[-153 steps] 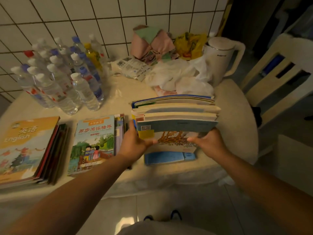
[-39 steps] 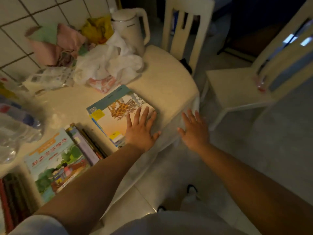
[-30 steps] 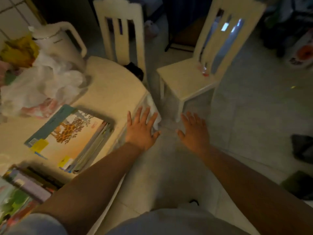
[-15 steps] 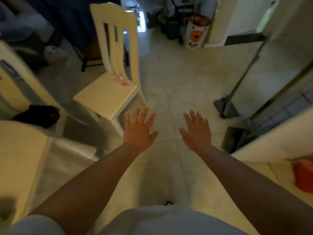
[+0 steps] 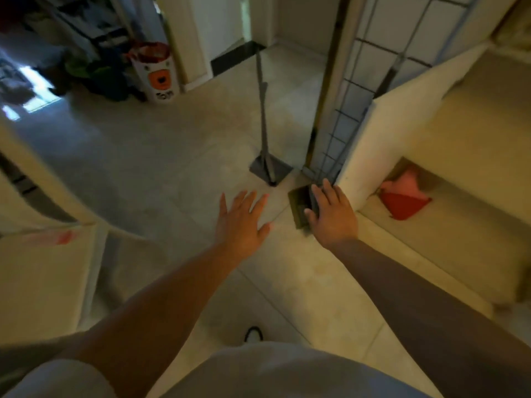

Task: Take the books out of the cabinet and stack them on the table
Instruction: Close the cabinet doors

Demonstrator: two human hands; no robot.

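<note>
Both my hands hang empty over the tiled floor with fingers spread. My left hand (image 5: 241,218) is in the middle of the view and my right hand (image 5: 332,215) is just to its right. A cream cabinet (image 5: 431,139) with an open shelf stands at the right, close to my right hand. Inside its shelf lies a red and pink thing (image 5: 402,193). No books and no table top with books show in this view.
A grey long-handled dustpan (image 5: 268,168) stands upright on the floor ahead, beside a tiled wall corner (image 5: 353,90). A dark low object (image 5: 301,208) sits on the floor under my right hand. A cream chair (image 5: 43,254) is at the left. A white bin (image 5: 156,73) stands far back.
I set the stack of books down on the table and let go. The view has since swung right, away from the table and chairs, to the floor and cabinet. Both hands stay open.
</note>
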